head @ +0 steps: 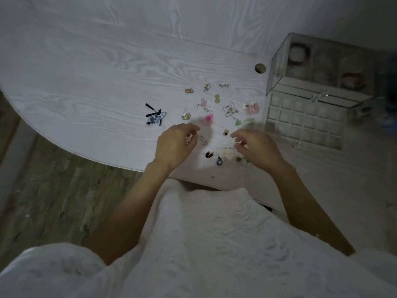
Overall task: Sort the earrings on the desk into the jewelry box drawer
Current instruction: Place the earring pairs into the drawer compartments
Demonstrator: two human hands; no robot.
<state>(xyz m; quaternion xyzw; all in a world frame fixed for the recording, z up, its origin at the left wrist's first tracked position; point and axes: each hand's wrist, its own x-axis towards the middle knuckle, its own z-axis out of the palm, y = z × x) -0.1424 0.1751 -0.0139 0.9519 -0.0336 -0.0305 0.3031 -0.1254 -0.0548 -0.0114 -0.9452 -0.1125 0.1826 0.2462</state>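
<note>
Head cam, dim light: white wood-grain desk w/ earrings scattered loose across its near-right area, approx. 12 to 1 o'clock from the hands. L hand hovers low over the desk edge, fingers curled inward, something small & gold-ish at the palm side; can't tell if it's pinched or just lying under the hand. R hand sits just beside a white-floral cluster, fingers loosely bent & apart, nothing visibly in them, tips motion-blurred. Black-tassel blue-white piece lies apart at 10 o'clock from the L hand. Clear jewelry box stands at 2 o'clock, its gridded drawer pulled out toward the person, at 2 o'clock from the R hand; compartments too blurry to read. Round cable hole in the desk just left of the box
</note>
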